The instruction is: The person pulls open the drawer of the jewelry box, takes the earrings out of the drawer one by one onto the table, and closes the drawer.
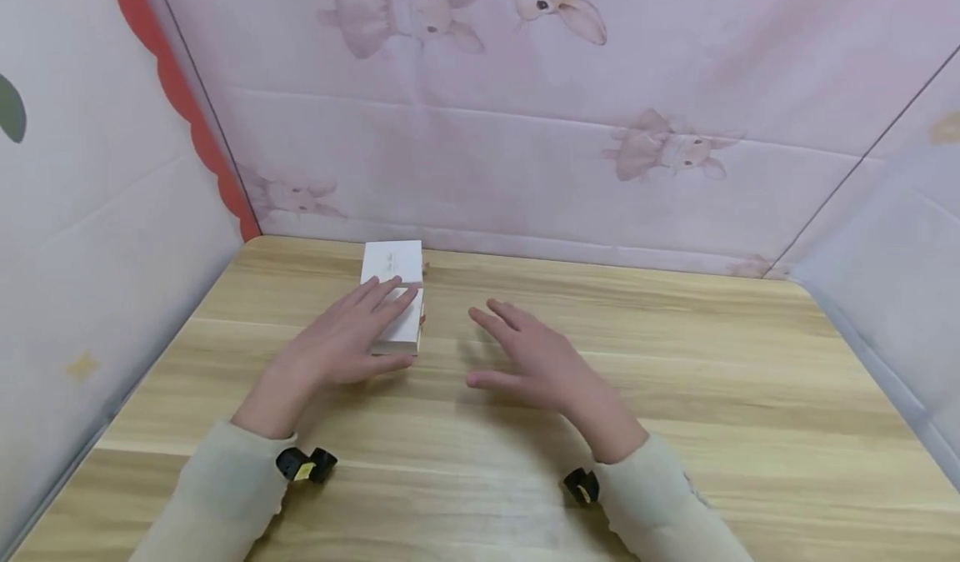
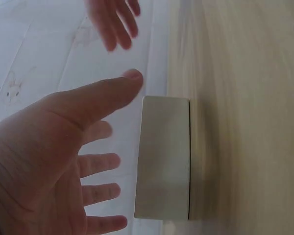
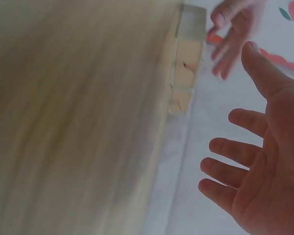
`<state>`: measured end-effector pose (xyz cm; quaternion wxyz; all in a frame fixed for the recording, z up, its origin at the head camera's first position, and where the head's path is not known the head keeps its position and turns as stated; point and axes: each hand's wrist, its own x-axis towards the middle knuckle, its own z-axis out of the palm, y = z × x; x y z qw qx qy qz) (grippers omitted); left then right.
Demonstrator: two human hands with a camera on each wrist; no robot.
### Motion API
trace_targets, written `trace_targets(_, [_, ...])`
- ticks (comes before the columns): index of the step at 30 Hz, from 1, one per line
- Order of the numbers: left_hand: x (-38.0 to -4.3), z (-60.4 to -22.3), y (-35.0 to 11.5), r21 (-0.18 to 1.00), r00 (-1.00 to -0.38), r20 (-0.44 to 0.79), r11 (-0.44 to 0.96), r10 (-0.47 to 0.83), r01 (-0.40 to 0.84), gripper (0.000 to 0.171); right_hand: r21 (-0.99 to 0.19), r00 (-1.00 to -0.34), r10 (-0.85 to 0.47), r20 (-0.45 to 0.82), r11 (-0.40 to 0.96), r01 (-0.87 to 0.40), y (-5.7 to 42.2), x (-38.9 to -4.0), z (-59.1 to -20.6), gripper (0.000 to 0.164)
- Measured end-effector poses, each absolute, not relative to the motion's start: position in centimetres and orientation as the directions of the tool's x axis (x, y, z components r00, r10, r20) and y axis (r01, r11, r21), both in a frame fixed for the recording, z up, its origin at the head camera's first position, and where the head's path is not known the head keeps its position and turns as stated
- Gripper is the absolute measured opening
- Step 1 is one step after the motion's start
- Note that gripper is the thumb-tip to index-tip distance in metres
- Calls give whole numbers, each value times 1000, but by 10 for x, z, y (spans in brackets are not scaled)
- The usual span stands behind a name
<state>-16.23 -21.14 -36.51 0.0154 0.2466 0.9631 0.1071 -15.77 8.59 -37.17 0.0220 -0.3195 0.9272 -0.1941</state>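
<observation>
Left hand (image 1: 333, 345): fingers spread wide, holding nothing, just above the near box (image 1: 407, 328).
Far box (image 1: 393, 258): white, lettered on top, on the tabletop (image 1: 712, 378) near its back edge, left of centre.
Near box: white-topped, tan right side, directly in front of the far box.
Right hand (image 1: 536, 362): fingers wide, empty, right of the near box.

nearer box (image 1: 405, 325) partly hidden, lettering (image 1: 392, 263) unreadable

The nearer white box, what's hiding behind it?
Another white box, with faint writing on top. Its side facing the nearer box is covered, and the left grip hides some of its near edge.
</observation>
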Motion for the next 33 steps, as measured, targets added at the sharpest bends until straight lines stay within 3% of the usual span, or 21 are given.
trace_targets(18, [-159, -355, -222, 266, -874, -38, 848, 485, 459, 76, -417, -750, -657, -73, 703, -576, 21, -194, -374, 89])
trace_targets(26, [-159, -359, -226, 324, -893, -88, 860, 441, 393, 86, -419, -741, -659, -129, 714, -561, 3, -205, -376, 89])
trace_targets(33, [-161, -362, -225, 307, -902, -140, 884, 409, 353, 81, -408, -757, -634, -156, 740, -535, -9, -208, -372, 90])
